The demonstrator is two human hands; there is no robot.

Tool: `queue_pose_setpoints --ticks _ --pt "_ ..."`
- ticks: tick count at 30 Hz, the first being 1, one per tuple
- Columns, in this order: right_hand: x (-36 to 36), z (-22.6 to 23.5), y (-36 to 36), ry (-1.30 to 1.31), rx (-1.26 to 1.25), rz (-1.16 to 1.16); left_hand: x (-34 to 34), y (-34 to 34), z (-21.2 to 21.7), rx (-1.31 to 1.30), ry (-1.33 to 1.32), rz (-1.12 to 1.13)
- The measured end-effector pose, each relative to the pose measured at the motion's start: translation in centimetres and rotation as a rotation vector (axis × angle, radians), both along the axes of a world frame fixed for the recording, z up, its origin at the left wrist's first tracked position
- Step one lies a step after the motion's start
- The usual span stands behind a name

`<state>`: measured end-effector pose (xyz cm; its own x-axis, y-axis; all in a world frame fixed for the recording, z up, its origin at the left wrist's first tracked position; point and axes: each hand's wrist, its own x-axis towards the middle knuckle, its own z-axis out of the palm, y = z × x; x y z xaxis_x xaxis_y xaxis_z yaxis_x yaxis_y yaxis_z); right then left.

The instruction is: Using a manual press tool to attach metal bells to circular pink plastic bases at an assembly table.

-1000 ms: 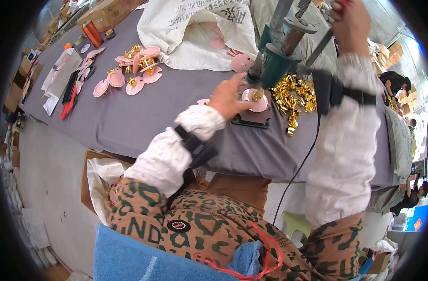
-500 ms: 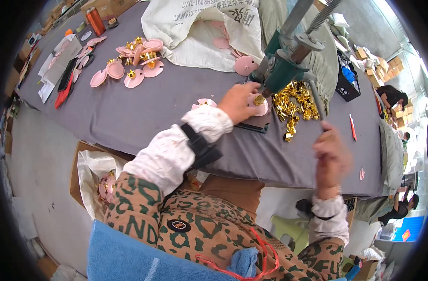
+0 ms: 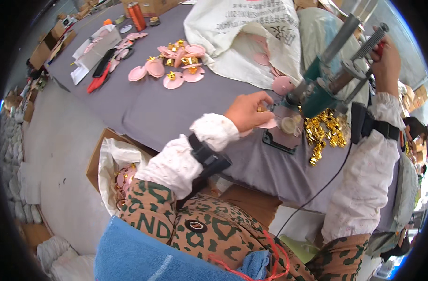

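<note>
My left hand (image 3: 249, 112) pinches a pink disc (image 3: 268, 124) with a gold metal piece on it, just left of the press base (image 3: 278, 142). My fingers cover most of the disc. A green hand press (image 3: 322, 93) with a steel post and a coil spring stands over that base. My right hand (image 3: 387, 63) is raised and closed round the press lever's red handle (image 3: 379, 48). Shiny gold metal clips (image 3: 324, 129) lie heaped to the right of the base. Beside the press, another pink disc (image 3: 282, 85) rests at the mouth of a white woven sack (image 3: 214, 40).
Pink discs with gold clips (image 3: 174, 79) are piled on the grey cloth (image 3: 153, 110). Farther left are a black phone-like slab (image 3: 104, 63), red-handled tool (image 3: 96, 84) and orange can (image 3: 136, 17). Below the table edge, a carton (image 3: 97, 157) holds a bag of finished-looking discs (image 3: 126, 177).
My right hand has swung up and away with the lever. My left hand has drawn the pink disc leftward off the press base. The whole view has shifted.
</note>
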<state>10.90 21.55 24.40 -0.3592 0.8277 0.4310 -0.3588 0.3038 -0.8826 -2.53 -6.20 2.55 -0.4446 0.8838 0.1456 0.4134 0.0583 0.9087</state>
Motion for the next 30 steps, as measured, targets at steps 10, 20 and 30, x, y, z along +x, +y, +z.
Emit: queue_pose_setpoints --ticks 10,20,30 --pt "-0.4 0.0 -0.6 0.003 0.02 -0.003 -3.6 -1.4 -2.2 -0.534 0.582 -0.214" --pt "-0.1 -0.2 -0.9 -0.003 0.047 0.047 -1.2 -1.8 -1.8 -0.707 0.868 -0.214" --pt "-1.4 -0.8 0.9 -0.003 -0.006 -0.035 -9.5 -16.1 -3.8 -0.339 0.112 0.015"
